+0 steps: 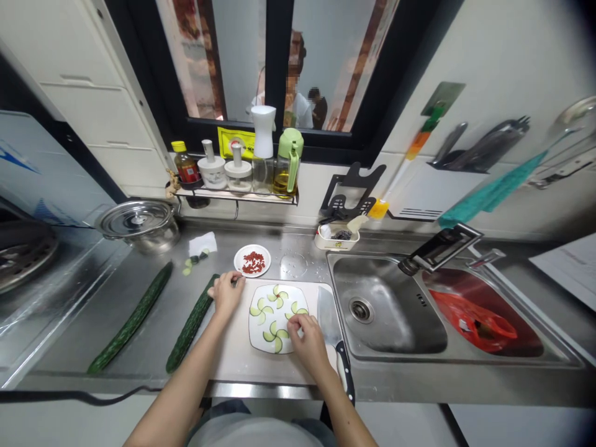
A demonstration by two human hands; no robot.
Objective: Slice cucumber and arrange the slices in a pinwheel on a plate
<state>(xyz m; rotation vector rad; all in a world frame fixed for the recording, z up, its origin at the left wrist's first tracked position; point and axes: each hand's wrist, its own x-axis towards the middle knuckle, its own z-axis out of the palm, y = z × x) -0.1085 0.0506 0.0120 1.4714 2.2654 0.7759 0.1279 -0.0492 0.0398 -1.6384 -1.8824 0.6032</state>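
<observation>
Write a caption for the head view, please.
Right hand over plated cucumber pinwheels, left hand by a dish of red bits.

Counter: brushed metal, glossy. Plate: smooth, glazed white. Cucumber skin: rough (bumps can be seen all along).

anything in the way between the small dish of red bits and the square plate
Nothing visible: only the far edge of the cutting board lies between the small dish and the square plate. The left hand is close, left of that gap.
</observation>
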